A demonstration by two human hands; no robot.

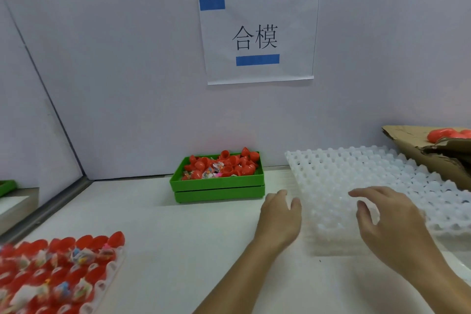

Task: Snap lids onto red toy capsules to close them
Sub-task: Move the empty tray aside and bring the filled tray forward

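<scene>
smooth white table (178, 250); a bumpy translucent white plastic tray (356, 176) of round cups, right; left hand (279, 219) at its edge and right hand (390, 222) above it, both loosely spread, holding nothing; glossy red capsules (58, 273) in a tray bottom left, more in stacked green bins (219, 190)

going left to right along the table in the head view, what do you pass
tray of red capsules → green bin → left hand → right hand → cardboard box
</scene>
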